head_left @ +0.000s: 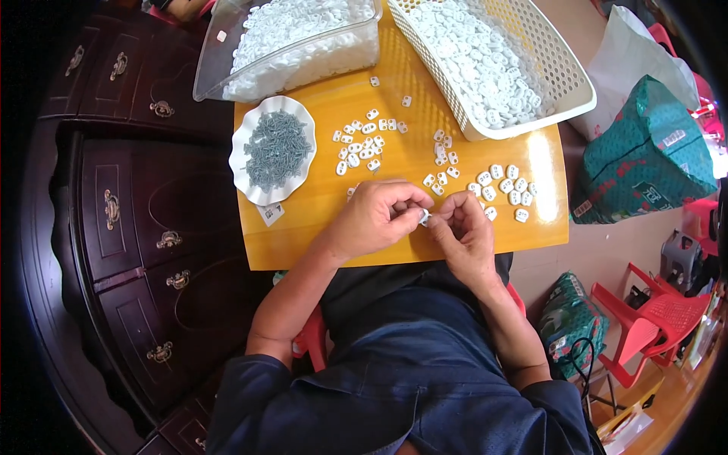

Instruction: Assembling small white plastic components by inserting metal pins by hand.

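Near the front edge of the wooden table, my left hand [379,218] and my right hand [465,233] meet fingertip to fingertip. Between them is a small white plastic piece [425,218], pinched by both and partly covered by the fingers. Beyond my left hand lies a loose scatter of small white two-holed pieces [368,141]. A further short row of such pieces [440,154] lies just past the fingertips. Beside my right hand are several rounded white pieces [486,179] with dark marks. A scalloped white dish [241,176] at the left holds a heap of small grey screws [279,144].
A clear plastic tub [208,68] and a cream perforated basket [570,95], both filled with white pieces, stand at the table's far side. Dark drawers [114,220] line the left. Green bags [644,163] and a red plastic chair [656,318] are on the right.
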A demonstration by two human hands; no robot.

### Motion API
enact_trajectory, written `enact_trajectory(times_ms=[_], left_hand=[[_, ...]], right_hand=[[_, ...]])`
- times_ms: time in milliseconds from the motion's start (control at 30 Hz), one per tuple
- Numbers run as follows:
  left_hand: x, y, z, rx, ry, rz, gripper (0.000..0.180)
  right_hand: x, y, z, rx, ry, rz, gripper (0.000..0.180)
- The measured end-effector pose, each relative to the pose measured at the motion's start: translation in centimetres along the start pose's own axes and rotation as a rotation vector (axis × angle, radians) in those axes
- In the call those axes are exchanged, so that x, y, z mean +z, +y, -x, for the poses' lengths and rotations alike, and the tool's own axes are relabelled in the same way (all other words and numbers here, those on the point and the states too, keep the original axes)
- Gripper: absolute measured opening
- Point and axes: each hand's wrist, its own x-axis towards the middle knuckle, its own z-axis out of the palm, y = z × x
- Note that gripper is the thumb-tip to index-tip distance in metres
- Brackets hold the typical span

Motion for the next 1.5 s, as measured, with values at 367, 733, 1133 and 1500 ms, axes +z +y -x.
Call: enact_trajectory(times_ms=[367,733,1133,1500], left_hand=[[1.2,-1.0,0.0,-0.032,0.061,0.229,0.021],[2.3,1.8,1.0,0.277,0.193,-0.460,0.047],[2.3,1.0,0.9,0.366,0.220,-0.466,0.036],[2.2,1.6,0.8,0.357,0.196,-0.466,0.038]], right_hand=[[-0.1,-0.6,0.0,0.012,0.031,-0.143,0.014],[0.0,-0.9,0.1,0.006,0.032,-0.346,0.018],[-0.5,-1.2,-0.2,0.082,0.002,-0.360,0.021],[-0.2,-0.7,-0.3,0.070,0.043,-0.420,0.023]])
